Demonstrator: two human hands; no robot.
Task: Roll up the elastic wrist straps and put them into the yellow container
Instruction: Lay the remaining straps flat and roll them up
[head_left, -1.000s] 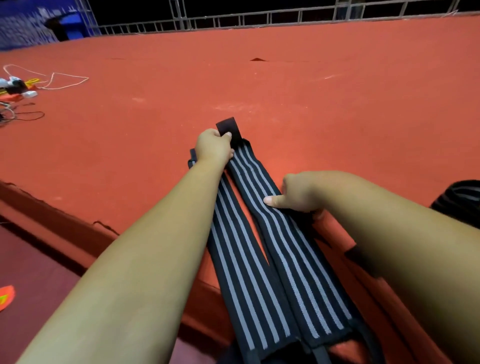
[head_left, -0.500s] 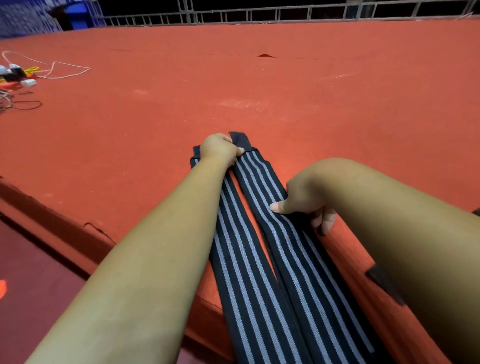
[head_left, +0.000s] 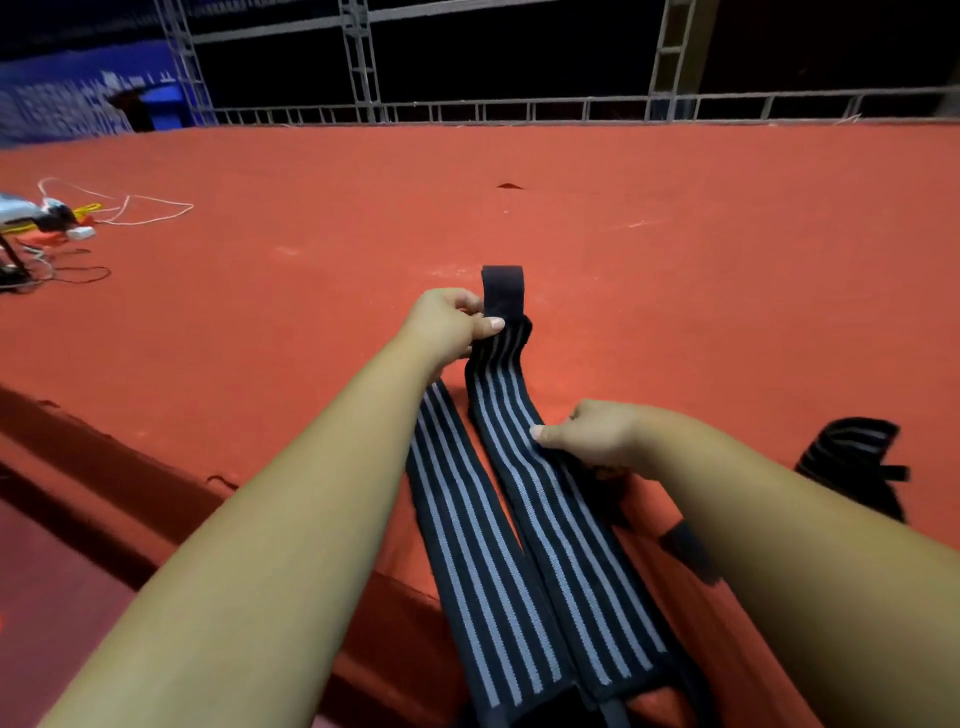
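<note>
Red matting (head_left: 675, 234) covers a broad raised platform, which is bounded on the far side by a metal railing (head_left: 519, 109). The far end of the lifted strap (head_left: 561, 545), black with grey stripes, is pinched between the thumb and curled fingers of the left hand (head_left: 449, 325) and is held off the matting. Its plain black tab (head_left: 501, 288) stands upright just beyond the fingers. Nearer along the same strap, the right hand (head_left: 592, 434) is closed on its right edge, with the thumb laid across the stripes and the fingers curled beneath. From there the strap runs to the near edge of the platform and over it. The flat strap (head_left: 467, 545), striped alike, lies just to its left and is partly hidden by the left forearm. A crumpled strap (head_left: 847, 452) is seen well to the right, apart from both hands. At far left, cables (head_left: 119, 208) are strewn on the matting. A blue banner (head_left: 67, 104) behind them bears pale writing that is too blurred to be read.
</note>
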